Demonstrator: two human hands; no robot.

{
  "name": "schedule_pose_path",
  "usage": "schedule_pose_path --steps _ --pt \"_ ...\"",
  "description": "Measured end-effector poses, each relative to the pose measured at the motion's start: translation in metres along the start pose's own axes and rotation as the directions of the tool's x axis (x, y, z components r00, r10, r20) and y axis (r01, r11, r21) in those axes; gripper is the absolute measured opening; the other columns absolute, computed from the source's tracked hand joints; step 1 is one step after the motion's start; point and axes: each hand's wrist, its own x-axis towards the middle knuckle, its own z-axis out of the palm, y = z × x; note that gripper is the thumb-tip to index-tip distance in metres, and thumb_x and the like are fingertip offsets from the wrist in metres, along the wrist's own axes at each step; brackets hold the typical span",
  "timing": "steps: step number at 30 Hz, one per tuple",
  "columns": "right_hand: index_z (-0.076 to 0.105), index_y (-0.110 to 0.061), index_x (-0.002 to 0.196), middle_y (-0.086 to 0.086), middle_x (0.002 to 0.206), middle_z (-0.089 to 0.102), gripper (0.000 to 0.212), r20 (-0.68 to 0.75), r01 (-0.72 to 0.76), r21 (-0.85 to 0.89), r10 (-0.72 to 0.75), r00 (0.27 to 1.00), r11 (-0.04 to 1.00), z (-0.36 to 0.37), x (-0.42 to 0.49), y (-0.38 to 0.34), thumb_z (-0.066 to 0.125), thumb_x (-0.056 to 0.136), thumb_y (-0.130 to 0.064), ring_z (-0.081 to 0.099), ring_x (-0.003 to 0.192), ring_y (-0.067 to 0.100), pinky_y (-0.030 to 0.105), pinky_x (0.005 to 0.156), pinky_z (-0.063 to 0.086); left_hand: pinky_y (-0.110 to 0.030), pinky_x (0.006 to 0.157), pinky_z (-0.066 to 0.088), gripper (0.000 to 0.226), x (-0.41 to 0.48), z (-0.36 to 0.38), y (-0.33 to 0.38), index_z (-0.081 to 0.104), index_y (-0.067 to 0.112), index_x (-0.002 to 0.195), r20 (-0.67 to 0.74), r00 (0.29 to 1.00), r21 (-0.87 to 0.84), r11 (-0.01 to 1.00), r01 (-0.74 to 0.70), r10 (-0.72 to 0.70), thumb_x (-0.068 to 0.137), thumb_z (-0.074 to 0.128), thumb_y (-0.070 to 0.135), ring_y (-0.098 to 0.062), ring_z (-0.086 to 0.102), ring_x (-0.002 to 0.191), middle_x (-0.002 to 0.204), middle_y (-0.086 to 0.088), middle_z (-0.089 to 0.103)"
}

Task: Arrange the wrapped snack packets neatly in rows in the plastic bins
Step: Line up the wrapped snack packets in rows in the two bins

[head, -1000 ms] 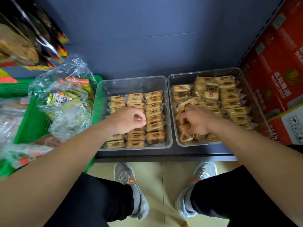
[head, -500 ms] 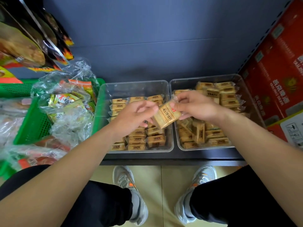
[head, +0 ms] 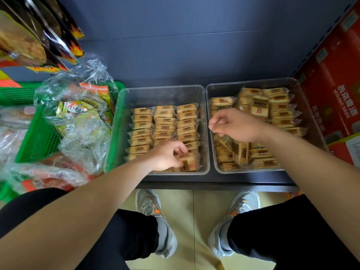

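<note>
1. The left hand (head: 167,157) reaches into the front of the left bin (head: 159,94), its fingers curled round a snack packet (head: 190,163) that it presses down at the near end of the right-hand row.
2. The other packets in the left bin (head: 163,121) lie flat in three straight rows running from front to back, each touching the next.
3. The right hand (head: 236,125) hovers above the left part of the right bin (head: 253,84), its fingers curled in and the thumb against the forefinger; no packet shows in it.
4. The packets in the right bin (head: 280,114) are less tidy: rows at the back and right, some tilted or on edge near the front left.
5. The two clear bins stand side by side, just apart, on a dark shelf (head: 214,182).
6. A green basket (head: 37,141) with clear bags of snacks (head: 78,117) sits left of the bins, and red cartons (head: 331,90) stand to the right.
7. Grey shoes (head: 155,221) show on the pale floor below.
</note>
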Motion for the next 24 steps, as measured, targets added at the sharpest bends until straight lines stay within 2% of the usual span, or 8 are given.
schedule_pose_path --steps 3,7,9,12,14,18,22,24 --pt "0.067 -0.024 0.115 -0.013 0.098 0.070 0.019 0.016 0.014 -0.030 -0.013 1.000 0.999 0.003 0.000 0.001 0.061 0.099 -0.034 0.065 0.094 0.002 0.026 0.087 0.050 -0.012 0.070 0.040 0.034 0.011 0.011 0.000 0.066 0.029 0.118 -0.013 1.000 -0.004 1.000 0.001 -0.001 0.088 0.078 0.019 -0.008 0.060 0.100 0.111 0.014 0.062" --pt "0.068 -0.022 0.116 -0.013 0.095 0.070 0.021 0.018 0.013 -0.051 -0.012 1.000 0.999 0.002 0.003 0.004 0.062 0.099 -0.034 0.065 0.094 0.002 0.025 0.086 0.049 -0.026 0.085 0.048 0.019 0.024 0.013 -0.003 0.071 0.032 0.107 -0.007 0.999 -0.087 0.995 0.046 -0.046 0.093 0.069 0.044 -0.010 0.062 0.103 0.110 0.014 0.065" --pt "0.068 -0.021 0.114 -0.012 0.095 0.069 0.021 0.020 0.019 -0.068 -0.018 1.000 0.997 0.001 0.004 0.005 0.062 0.099 -0.034 0.064 0.093 0.003 0.027 0.087 0.050 -0.025 0.084 0.047 0.009 0.026 0.011 -0.006 0.071 0.034 0.098 -0.011 1.000 -0.070 0.997 0.028 -0.029 0.091 0.073 0.040 -0.010 0.061 0.103 0.108 0.015 0.065" --pt "0.068 -0.021 0.111 -0.015 0.094 0.067 0.018 0.037 0.031 -0.101 -0.027 0.999 0.994 0.000 0.005 0.008 0.061 0.100 -0.033 0.061 0.089 -0.002 0.018 0.075 0.045 -0.013 0.069 0.042 0.011 0.026 0.011 -0.007 0.073 0.031 0.098 -0.019 1.000 -0.080 0.997 0.015 -0.016 0.087 0.077 0.033 -0.006 0.061 0.096 0.107 0.012 0.067" --pt "0.068 -0.022 0.111 -0.014 0.098 0.068 0.019 0.047 0.025 -0.117 -0.020 0.999 0.993 0.001 0.007 0.010 0.061 0.100 -0.035 0.061 0.092 -0.002 0.018 0.074 0.043 -0.010 0.064 0.040 0.012 0.027 0.012 -0.009 0.073 0.030 0.096 -0.023 1.000 -0.087 0.996 0.019 -0.021 0.086 0.079 0.032 -0.006 0.061 0.093 0.107 0.012 0.067" --pt "0.068 -0.023 0.113 -0.010 0.103 0.069 0.021 0.065 0.007 -0.159 0.004 0.998 0.987 0.001 0.011 0.016 0.061 0.099 -0.037 0.062 0.096 0.002 0.020 0.074 0.044 -0.018 0.069 0.044 0.015 0.031 0.015 -0.008 0.071 0.031 0.090 0.006 1.000 -0.047 0.999 0.024 -0.024 0.081 0.083 0.032 -0.007 0.060 0.093 0.102 0.012 0.065" --pt "0.069 -0.022 0.109 -0.010 0.100 0.070 0.019 0.041 -0.012 -0.145 0.018 0.999 0.989 -0.004 0.010 0.021 0.063 0.098 -0.036 0.064 0.096 0.006 0.020 0.074 0.045 -0.016 0.063 0.038 0.017 0.036 0.021 0.000 0.074 0.023 0.096 0.007 1.000 -0.022 1.000 0.017 -0.017 0.083 0.083 0.028 -0.001 0.056 0.085 0.096 0.014 0.064" --pt "0.069 -0.021 0.109 -0.009 0.100 0.070 0.018 0.028 -0.024 -0.125 0.028 0.999 0.992 -0.007 0.007 0.024 0.063 0.099 -0.034 0.064 0.094 0.005 0.019 0.076 0.046 -0.019 0.067 0.044 0.018 0.040 0.018 0.003 0.074 0.026 0.098 0.037 0.999 0.028 0.999 0.017 -0.018 0.084 0.081 0.035 -0.004 0.060 0.086 0.096 0.014 0.065"
